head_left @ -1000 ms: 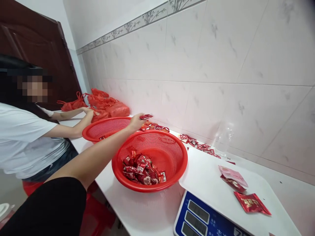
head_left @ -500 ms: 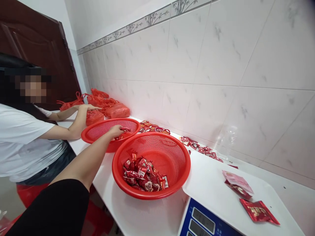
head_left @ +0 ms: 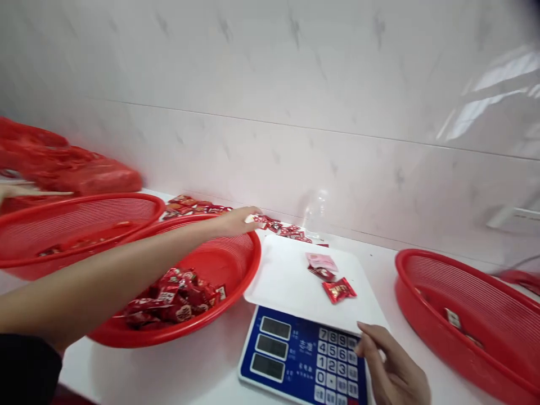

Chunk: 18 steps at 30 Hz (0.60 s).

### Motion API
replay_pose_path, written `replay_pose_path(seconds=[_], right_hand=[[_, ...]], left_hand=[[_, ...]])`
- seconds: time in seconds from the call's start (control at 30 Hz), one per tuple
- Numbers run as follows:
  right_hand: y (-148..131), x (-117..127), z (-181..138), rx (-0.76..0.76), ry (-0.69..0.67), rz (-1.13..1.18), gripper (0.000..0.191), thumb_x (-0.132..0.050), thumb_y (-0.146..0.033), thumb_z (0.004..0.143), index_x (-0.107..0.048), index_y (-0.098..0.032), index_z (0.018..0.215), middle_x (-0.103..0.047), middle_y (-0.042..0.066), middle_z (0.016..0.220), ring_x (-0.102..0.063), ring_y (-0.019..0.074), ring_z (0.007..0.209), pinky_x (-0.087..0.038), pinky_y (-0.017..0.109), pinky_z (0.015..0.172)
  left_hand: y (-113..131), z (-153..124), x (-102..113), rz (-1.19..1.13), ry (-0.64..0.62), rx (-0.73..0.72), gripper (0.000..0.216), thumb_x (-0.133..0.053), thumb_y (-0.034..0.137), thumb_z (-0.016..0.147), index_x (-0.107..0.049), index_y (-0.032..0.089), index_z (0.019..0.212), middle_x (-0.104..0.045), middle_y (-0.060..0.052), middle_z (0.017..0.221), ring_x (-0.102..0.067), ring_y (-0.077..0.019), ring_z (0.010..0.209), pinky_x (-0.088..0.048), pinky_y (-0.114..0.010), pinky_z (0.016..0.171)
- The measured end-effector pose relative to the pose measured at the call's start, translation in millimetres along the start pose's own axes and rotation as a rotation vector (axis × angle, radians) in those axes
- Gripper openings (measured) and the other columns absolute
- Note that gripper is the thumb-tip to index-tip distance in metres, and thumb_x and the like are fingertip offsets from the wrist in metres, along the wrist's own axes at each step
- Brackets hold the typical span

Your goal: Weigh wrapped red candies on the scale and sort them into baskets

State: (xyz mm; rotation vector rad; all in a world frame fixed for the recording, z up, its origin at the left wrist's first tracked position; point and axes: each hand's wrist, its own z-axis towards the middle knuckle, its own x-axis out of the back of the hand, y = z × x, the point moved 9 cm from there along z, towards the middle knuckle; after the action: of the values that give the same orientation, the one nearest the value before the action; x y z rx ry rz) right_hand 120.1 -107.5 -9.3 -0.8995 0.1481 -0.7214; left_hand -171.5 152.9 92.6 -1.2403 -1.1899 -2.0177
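Observation:
My left hand (head_left: pixel 238 221) reaches across the near red basket (head_left: pixel 255 264), its fingers closed around a small red packet (head_left: pixel 256 220) at the fingertips. Other red packets beside the hand make it hard to see where the held one ends. At the front right corner of the digital scale (head_left: pixel 295 349), my right hand (head_left: pixel 394 365) is half curled and holds nothing, thumb and forefinger apart by the tray edge. On the white scale tray (head_left: pixel 282 270) lie a shiny red packet (head_left: pixel 338 290) and a pink-backed packet (head_left: pixel 321 262) over a dark red one. Several red packets (head_left: pixel 177 295) fill part of the near basket.
A second red basket (head_left: pixel 139 208) stands at left, with red plastic bags (head_left: pixel 105 175) behind it and another person's hand (head_left: pixel 25 190) nearby. A third basket (head_left: pixel 464 281) is at right. Loose packets (head_left: pixel 291 229) and a clear plastic container (head_left: pixel 315 214) lie along the wall.
My left hand has moved from the far left basket to the right, near the scale. The view has turned right, bringing my right hand and the third basket into sight.

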Motion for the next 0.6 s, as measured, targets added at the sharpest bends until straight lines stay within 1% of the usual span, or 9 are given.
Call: replay_pose_path(seconds=[0.07, 0.13, 0.17, 0.23, 0.3, 0.37, 0.4, 0.5, 0.6], right_hand=[[-3.0, -1.7, 4.6, 0.037, -0.024, 0.003, 0.016, -0.059, -0.033, 0.088, -0.069, -0.022, 0.093, -0.061, 0.001, 0.066, -0.058, 0.0132, 0.058, -0.051, 0.023, 0.056], [-5.7, -2.1, 8.7, 0.099, -0.064, 0.003, 0.014, -0.058, -0.028, 0.089, -0.069, -0.022, 0.096, -0.061, 0.0, 0.066, -0.059, 0.0127, 0.059, -0.051, 0.022, 0.056], [-7.5, -2.4, 10.3, 0.135, -0.087, 0.003, 0.014, -0.058, -0.026, 0.089, -0.068, -0.021, 0.097, -0.061, 0.0, 0.066, -0.06, 0.0126, 0.059, -0.051, 0.022, 0.056], [-12.1, -3.4, 12.5, 0.201, -0.128, 0.001, 0.014, -0.057, -0.023, 0.089, -0.068, -0.021, 0.098, -0.061, 0.0, 0.065, -0.061, 0.0127, 0.059, -0.052, 0.022, 0.055], [-15.8, -3.4, 14.4, 0.23, -0.137, 0.0, 0.014, -0.056, -0.022, 0.089, -0.067, -0.021, 0.097, -0.061, 0.0, 0.063, -0.061, 0.0128, 0.058, -0.052, 0.022, 0.053], [-18.8, -3.5, 15.4, 0.235, -0.133, 0.012, 0.013, -0.055, -0.023, 0.089, -0.067, -0.02, 0.095, -0.061, 0.0, 0.063, -0.06, 0.0129, 0.056, -0.051, 0.022, 0.052], [-20.2, -3.9, 15.4, 0.236, -0.132, 0.014, 0.013, -0.055, -0.023, 0.089, -0.067, -0.02, 0.094, -0.061, 0.0, 0.063, -0.06, 0.0129, 0.056, -0.051, 0.022, 0.052], [-24.1, -6.7, 13.4, 0.253, -0.152, 0.012, 0.014, -0.055, -0.02, 0.089, -0.067, -0.02, 0.096, -0.061, 0.001, 0.066, -0.06, 0.0129, 0.059, -0.051, 0.022, 0.053], [-27.2, -7.8, 12.1, 0.272, -0.168, 0.002, 0.016, -0.053, -0.018, 0.09, -0.066, -0.02, 0.098, -0.06, 0.001, 0.067, -0.059, 0.0127, 0.061, -0.051, 0.022, 0.054]], left_hand=[[62.9, 7.3, -47.9, 0.012, -0.164, -0.171, 0.058, -0.051, 0.051, 0.086, -0.047, 0.021, 0.135, -0.047, -0.008, 0.146, -0.044, -0.0261, 0.132, -0.036, -0.033, 0.106], [110.9, 10.4, -92.2, -0.013, -0.287, -0.266, 0.068, -0.048, 0.056, 0.087, -0.038, 0.017, 0.142, -0.037, -0.013, 0.151, -0.036, -0.027, 0.138, -0.029, -0.037, 0.111], [128.4, 11.9, -112.1, -0.032, -0.332, -0.278, 0.073, -0.047, 0.06, 0.087, -0.035, 0.016, 0.144, -0.035, -0.015, 0.152, -0.033, -0.0282, 0.139, -0.028, -0.039, 0.111], [152.2, 13.3, -149.4, -0.026, -0.421, -0.256, 0.089, -0.05, 0.068, 0.081, -0.026, 0.017, 0.149, -0.028, -0.018, 0.155, -0.025, -0.0328, 0.142, -0.026, -0.045, 0.111], [169.3, 10.0, -178.4, 0.04, -0.48, -0.262, 0.094, -0.051, 0.074, 0.076, -0.026, 0.021, 0.149, -0.026, -0.018, 0.155, -0.021, -0.0383, 0.142, -0.021, -0.058, 0.109], [188.8, 1.3, -195.8, 0.131, -0.479, -0.378, 0.087, -0.05, 0.076, 0.074, -0.035, 0.027, 0.145, -0.03, -0.016, 0.154, -0.022, -0.0409, 0.14, -0.018, -0.065, 0.106], [197.8, -3.8, -199.8, 0.171, -0.45, -0.448, 0.08, -0.049, 0.075, 0.076, -0.041, 0.028, 0.141, -0.034, -0.016, 0.152, -0.026, -0.0408, 0.138, -0.019, -0.065, 0.105], [212.8, -13.3, -199.2, 0.266, -0.324, -0.568, 0.066, -0.04, 0.069, 0.085, -0.048, 0.025, 0.134, -0.049, -0.016, 0.139, -0.044, -0.0382, 0.123, -0.033, -0.057, 0.098], [211.6, -10.1, -194.5, 0.357, -0.275, -0.566, 0.062, -0.039, 0.063, 0.089, -0.049, 0.02, 0.132, -0.06, -0.017, 0.123, -0.053, -0.0368, 0.11, -0.043, -0.049, 0.087]])
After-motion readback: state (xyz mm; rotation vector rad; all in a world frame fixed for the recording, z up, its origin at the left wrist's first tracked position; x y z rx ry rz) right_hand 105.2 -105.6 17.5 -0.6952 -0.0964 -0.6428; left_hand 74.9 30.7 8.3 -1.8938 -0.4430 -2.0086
